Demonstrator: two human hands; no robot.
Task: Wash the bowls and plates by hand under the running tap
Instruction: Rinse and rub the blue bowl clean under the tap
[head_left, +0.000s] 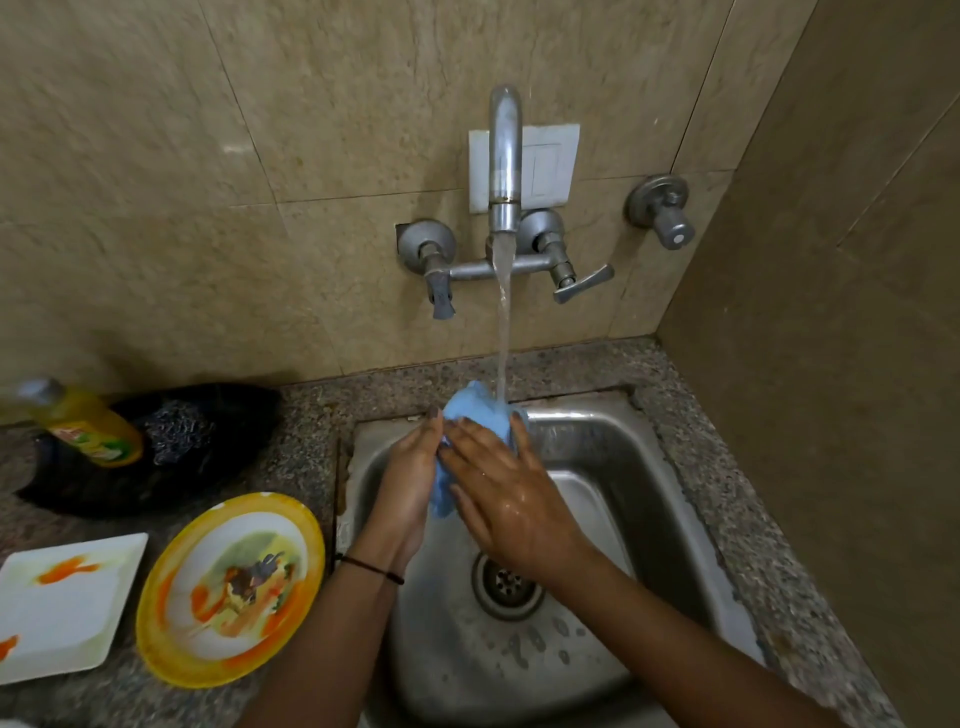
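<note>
Water runs from the wall tap (505, 156) in a steady stream onto a blue cloth (475, 402) held over the steel sink (649, 467). My left hand (410, 483) and my right hand (504, 499) press the cloth between their palms, fingers straight, and the right hand is wet. A dirty round plate with a yellow rim (228, 587) lies on the counter left of the sink. Beside it sits a white square plate (62, 603) with orange smears.
A yellow dish-soap bottle (83, 423) lies on a black plastic bag holding a steel scrubber (176, 431) at the back left. The speckled granite counter (691, 405) surrounds the sink. The drain (506, 579) sits mid-basin. A tiled wall stands close on the right.
</note>
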